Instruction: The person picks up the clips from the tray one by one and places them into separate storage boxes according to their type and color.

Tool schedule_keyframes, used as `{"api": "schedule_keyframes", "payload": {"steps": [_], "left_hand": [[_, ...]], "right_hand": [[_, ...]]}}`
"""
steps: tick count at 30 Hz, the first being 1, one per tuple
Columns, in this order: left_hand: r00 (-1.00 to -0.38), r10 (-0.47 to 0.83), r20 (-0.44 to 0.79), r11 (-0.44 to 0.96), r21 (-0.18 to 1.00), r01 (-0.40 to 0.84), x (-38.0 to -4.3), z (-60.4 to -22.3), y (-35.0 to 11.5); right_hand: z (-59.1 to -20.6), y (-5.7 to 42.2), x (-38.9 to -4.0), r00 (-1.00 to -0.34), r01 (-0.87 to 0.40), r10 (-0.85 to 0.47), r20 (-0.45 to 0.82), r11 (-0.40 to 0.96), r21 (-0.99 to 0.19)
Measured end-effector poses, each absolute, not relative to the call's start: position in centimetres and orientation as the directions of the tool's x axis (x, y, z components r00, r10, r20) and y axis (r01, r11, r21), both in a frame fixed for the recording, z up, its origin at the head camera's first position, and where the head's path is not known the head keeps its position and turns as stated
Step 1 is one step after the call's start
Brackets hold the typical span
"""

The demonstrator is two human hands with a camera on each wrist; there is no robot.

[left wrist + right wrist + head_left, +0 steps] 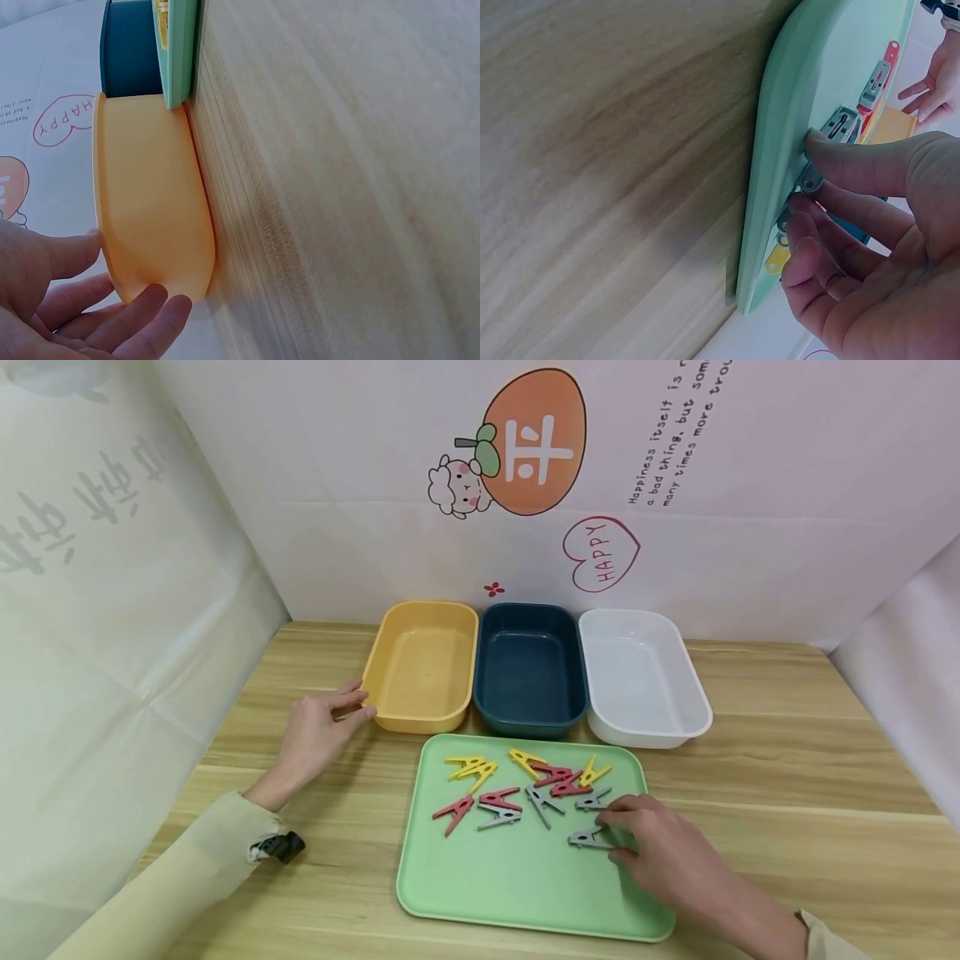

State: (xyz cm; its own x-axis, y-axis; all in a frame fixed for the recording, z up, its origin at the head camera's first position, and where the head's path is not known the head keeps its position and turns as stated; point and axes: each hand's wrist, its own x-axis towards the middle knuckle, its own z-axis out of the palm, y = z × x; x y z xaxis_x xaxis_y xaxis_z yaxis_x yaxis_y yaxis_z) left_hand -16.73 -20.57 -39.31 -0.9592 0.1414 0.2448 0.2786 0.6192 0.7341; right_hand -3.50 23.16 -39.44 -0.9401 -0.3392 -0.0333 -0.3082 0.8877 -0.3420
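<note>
Several grey, red and yellow clothespins lie on a green tray (517, 885). Over the tray's right side, my right hand (663, 852) has thumb and index finger on either side of the legs of a grey clothespin (588, 837), pinching it while it lies on the tray. The right wrist view shows the grey clothespin (811, 178) between thumb and index fingertip. My left hand (322, 727) touches the near left corner of the yellow bin (427, 724), its fingers loosely extended along the outer wall. Another grey clothespin (592, 800) lies just beyond the right fingers.
Side by side behind the tray stand the yellow bin, a dark blue bin (531, 727) and a white bin (648, 739). A printed cloth (360, 527) hangs behind them. The wooden table (810, 760) extends on both sides of the tray.
</note>
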Motion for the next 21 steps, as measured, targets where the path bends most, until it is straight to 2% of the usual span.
{"api": "schedule_keyframes", "payload": {"steps": [21], "left_hand": [[-0.962, 0.121, 0.243, 0.617, 0.741, 0.265, -16.69, -39.36, -20.46]], "right_hand": [[-38.71, 24.04, -3.47, -0.966, -0.141, -0.234, -0.109, 0.833, -0.535]]}}
